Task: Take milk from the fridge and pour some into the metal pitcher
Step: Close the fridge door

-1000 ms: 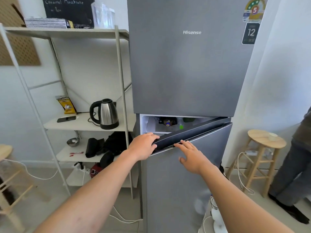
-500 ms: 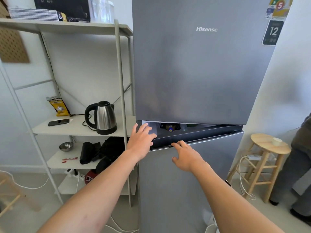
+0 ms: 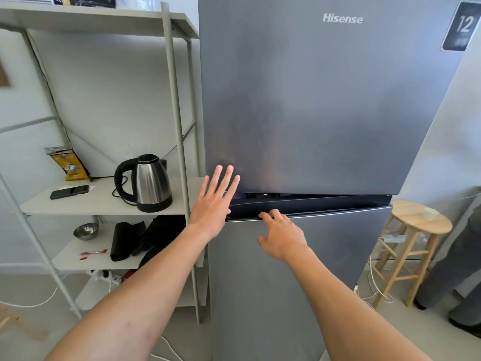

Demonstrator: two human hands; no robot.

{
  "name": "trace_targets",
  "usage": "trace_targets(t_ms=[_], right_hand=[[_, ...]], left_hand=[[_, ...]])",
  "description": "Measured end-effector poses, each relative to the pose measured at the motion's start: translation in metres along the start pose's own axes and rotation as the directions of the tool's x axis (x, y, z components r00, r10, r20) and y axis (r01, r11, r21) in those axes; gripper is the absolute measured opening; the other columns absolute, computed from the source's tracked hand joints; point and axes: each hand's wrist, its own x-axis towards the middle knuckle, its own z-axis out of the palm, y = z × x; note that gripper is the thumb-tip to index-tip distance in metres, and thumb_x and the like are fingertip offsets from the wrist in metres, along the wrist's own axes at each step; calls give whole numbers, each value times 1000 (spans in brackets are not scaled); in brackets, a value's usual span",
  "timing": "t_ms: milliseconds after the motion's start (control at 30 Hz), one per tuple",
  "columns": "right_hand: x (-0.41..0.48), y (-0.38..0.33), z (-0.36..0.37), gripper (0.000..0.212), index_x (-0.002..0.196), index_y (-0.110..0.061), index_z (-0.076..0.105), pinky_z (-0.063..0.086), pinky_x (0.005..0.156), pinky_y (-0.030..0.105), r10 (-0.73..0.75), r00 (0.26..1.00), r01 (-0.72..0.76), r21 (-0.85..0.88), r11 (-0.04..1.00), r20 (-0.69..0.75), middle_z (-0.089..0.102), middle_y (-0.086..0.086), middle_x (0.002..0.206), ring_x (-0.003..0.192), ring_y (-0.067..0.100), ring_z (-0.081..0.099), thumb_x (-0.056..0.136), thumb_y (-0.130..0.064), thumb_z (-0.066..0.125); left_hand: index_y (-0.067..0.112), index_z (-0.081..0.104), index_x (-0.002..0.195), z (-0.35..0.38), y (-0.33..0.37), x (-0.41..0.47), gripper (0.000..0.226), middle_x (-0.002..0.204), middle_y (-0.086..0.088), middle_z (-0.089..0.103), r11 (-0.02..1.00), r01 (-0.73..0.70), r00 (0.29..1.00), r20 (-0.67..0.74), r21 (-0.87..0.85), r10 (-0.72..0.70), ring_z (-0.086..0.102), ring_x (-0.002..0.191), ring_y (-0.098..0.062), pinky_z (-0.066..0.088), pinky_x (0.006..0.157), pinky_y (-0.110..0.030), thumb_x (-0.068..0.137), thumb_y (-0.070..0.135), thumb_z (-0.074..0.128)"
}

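left hand (image 3: pixel 212 204): flat, fingers straight and spread, laid over the left corner of the fridge (image 3: pixel 312 113) where the upper door (image 3: pixel 299 87) meets the lower door (image 3: pixel 299 277). fingertips overlap the bottom of the upper door. holds nothing

right hand (image 3: pixel 282 237): fingers bent, index tip on the top lip of the lower door, just right of the left hand. cannot tell whether it hooks over the lip or only rests there. no object in it

fridge: lower door sits slightly ajar, its dark top edge (image 3: pixel 312 204) exposed, wider at the left and narrowing to the right. only a thin slit of the interior shows, contents unreadable

milk: not in view. judged to be inside the fridge, unconfirmed
metal pitcher: not in view

shelf unit (image 3: pixel 104 204) left of the fridge carries a kettle (image 3: pixel 152 183), phone (image 3: pixel 69 191) and yellow bag (image 3: pixel 69 164), with a small metal bowl (image 3: pixel 86 231) one level down. none reads as a pitcher. wooden stool (image 3: pixel 416 225) stands to the right

progress: very early. both hands at the door seam, nothing taken out
remaining: swing the door wide, find and lift out the milk, bring it to the pitcher, open it, pour some
open question: one frame does not show whether the door is being pulled or pushed, nor which compartment holds the milk
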Motion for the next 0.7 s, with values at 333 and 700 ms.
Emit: trace_targets(t_ms=[333,700], right_hand=[[27,-9,8,64,152,-29,20,49,78,34,39,999,-39,-28,999,-5,26,-4,149,132,18,39,93,-35,46],[41,-11,13,69,155,-29,11,50,82,35,61,998,-61,-37,997,-4,14,-5,158,141,15,28,94,-34,44]], left_hand=[[14,-8,158,40,-24,22,96,163,-8,-24,998,-34,993,-110,61,41,-19,151,-31,-1,124,-49,95,24,63],[15,-22,155,76,-23,34,78,162,-8,-29,998,-37,959,-278,41,47,-23,150,-31,-6,123,-52,105,42,31]])
